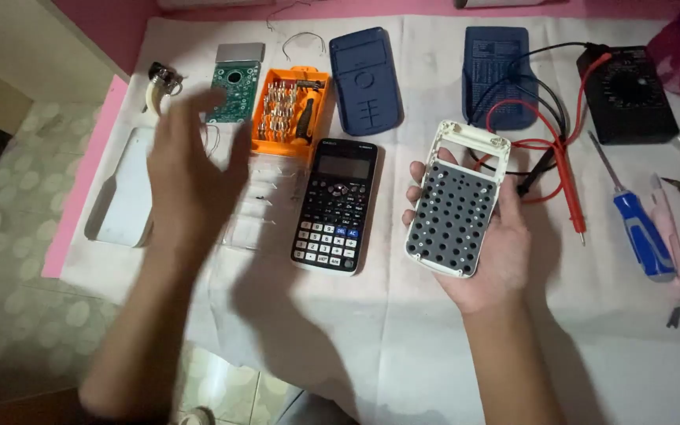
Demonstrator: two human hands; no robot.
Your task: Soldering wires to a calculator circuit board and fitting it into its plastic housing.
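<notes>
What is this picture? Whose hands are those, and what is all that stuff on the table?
A camera worn on a person's head looks down at that person's own two hands; there is no robot. The right hand holds a white calculator front shell with a grey pad full of holes. The left hand is open and blurred above the white cloth, holding nothing. On the cloth lie a whole black calculator, an orange box of screwdriver bits, a green circuit board, two blue covers, a black meter with red and black wires, and a blue-handled screwdriver.
</notes>
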